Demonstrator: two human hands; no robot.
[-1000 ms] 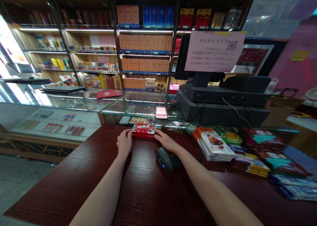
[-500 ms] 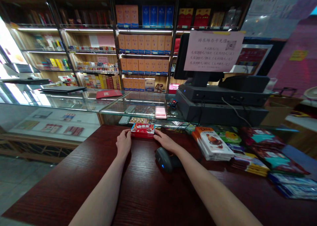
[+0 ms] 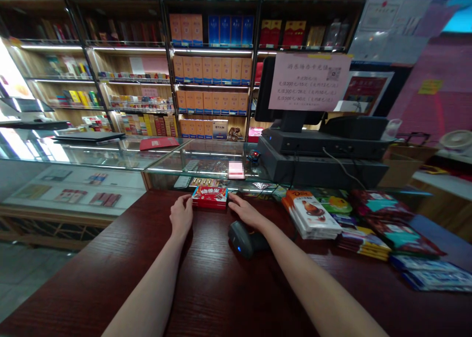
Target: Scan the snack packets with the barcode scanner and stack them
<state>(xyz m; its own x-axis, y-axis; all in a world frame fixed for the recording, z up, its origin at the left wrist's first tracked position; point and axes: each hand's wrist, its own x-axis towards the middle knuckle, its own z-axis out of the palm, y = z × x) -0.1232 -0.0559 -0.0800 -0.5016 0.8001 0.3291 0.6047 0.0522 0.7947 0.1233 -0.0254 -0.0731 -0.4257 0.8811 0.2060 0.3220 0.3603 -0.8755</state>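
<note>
A flat red snack box (image 3: 209, 196) lies at the far edge of the dark wooden counter (image 3: 206, 288). My left hand (image 3: 181, 214) rests flat on the counter, its fingertips at the box's left end. My right hand (image 3: 243, 211) lies flat too, fingers stretched toward the box's right end. Neither hand wraps round the box. A black barcode scanner (image 3: 241, 238) sits just under my right forearm.
Stacks of snack packets (image 3: 313, 215) and colourful bags (image 3: 394, 229) cover the counter's right side. A black till with a screen and pink notice (image 3: 309, 81) stands behind. A glass display case (image 3: 110, 155) runs to the left, and shelves of boxed goods (image 3: 210, 76) line the back.
The view has shifted slightly, so everything sits a little lower and further left. Both hands stay at the ends of the red box, hardly moved.
</note>
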